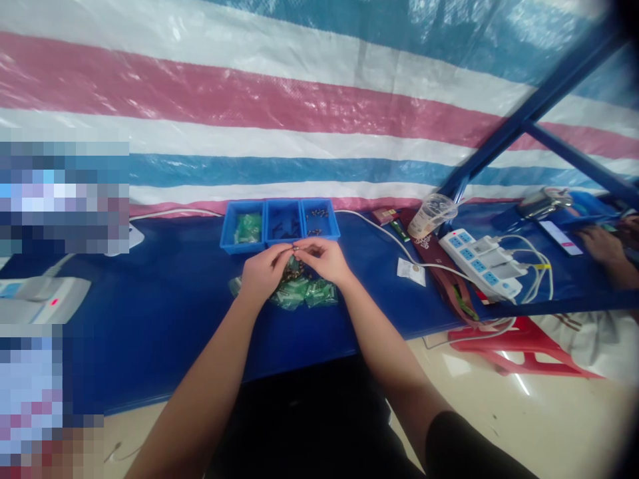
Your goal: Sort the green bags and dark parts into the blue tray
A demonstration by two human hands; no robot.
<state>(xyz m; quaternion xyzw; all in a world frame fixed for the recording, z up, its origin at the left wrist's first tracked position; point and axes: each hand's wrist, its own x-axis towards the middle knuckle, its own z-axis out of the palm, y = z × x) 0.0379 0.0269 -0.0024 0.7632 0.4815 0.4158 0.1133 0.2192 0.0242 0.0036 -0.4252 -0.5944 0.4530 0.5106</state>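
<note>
My left hand (265, 271) and my right hand (323, 259) meet in front of the blue bins, fingertips pinched together around something small and dark. Its kind is too small to make out. Below the hands lies a heap of green-and-clear packets (294, 295), with small brass-coloured pieces (294, 268) partly covered by my fingers. Just behind stand three joined blue bins. Green packets (248, 227) fill part of the left bin (228, 229), dark pieces lie in the middle bin (280, 211), and small metal parts (317, 214) are scattered in the right bin (333, 229).
To the right are a plastic cup (430, 216), a white packet (411, 271) and a power strip (479, 265) with plugged-in cables. A blue metal frame (499, 150) rises there. Beyond it, another person's hand (602, 245) rests near a phone (561, 237). A striped sheet (279, 100) hangs behind.
</note>
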